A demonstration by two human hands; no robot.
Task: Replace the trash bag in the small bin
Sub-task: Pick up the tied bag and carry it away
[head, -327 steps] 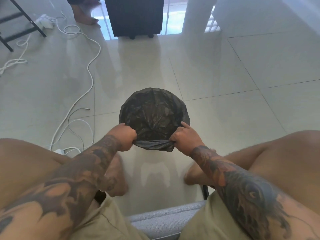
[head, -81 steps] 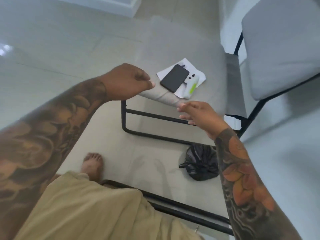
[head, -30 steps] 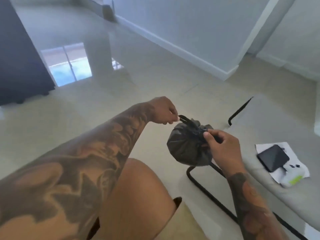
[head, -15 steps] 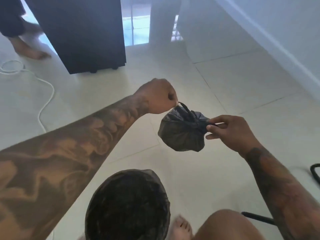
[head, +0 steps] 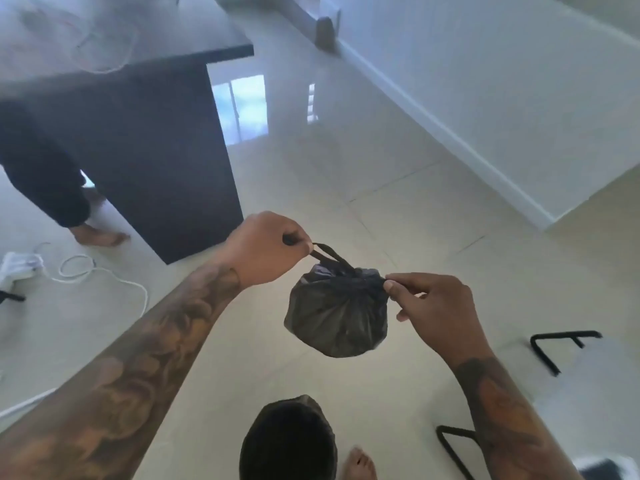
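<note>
A full black trash bag hangs in the air between my hands, its mouth gathered shut. My left hand is closed on one black tie strap that runs up and left from the bag's neck. My right hand pinches the other end of the neck between thumb and fingers. On the floor below, at the bottom edge, stands the small bin with a black liner over its rim.
A dark cabinet stands at the upper left, with another person's leg and bare foot beside it. A white cable loops across the floor at left. Black chair legs are at right. My bare foot is by the bin.
The view has tilted up and the bin sits lower in frame. My hands have pulled the bag's two ends further apart and the bag hangs a little lower and to the right.
</note>
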